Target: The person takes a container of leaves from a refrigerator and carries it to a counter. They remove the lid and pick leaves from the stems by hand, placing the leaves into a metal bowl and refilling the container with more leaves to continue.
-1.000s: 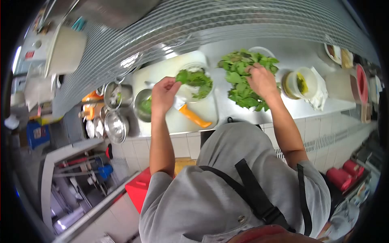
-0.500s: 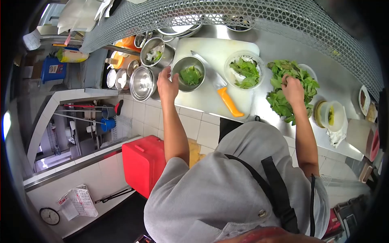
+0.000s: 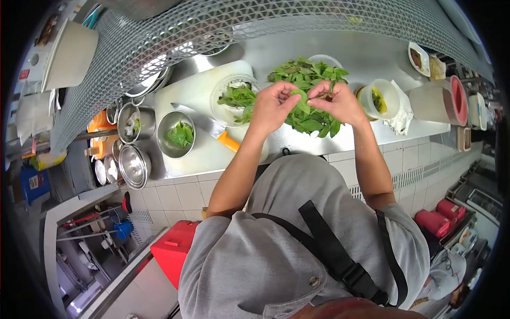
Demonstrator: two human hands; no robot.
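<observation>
My left hand (image 3: 272,109) and my right hand (image 3: 340,104) meet over a pile of leafy green herbs (image 3: 313,123). A green leaf (image 3: 301,101) is pinched between the fingertips of both hands. Left of the pile, a clear plastic bowl (image 3: 217,109) holds leafy stems and something white. Further left, a steel bowl (image 3: 164,144) with picked leaves (image 3: 181,135) in it stands on the white cutting board (image 3: 196,167). Between these bowls lies a knife with an orange handle (image 3: 228,142), partly behind my left forearm.
Several steel bowls (image 3: 134,166) cluster left of the board. Right of the herbs are a plastic tub with yellow contents (image 3: 378,100), a crumpled white cloth (image 3: 402,111) and a large container (image 3: 431,102). A metal mesh shelf (image 3: 255,18) overhangs the counter.
My left hand has moved right from beside the steel bowl to the herb pile. Both hands now pinch a leaf there. The view has shifted to the right.
</observation>
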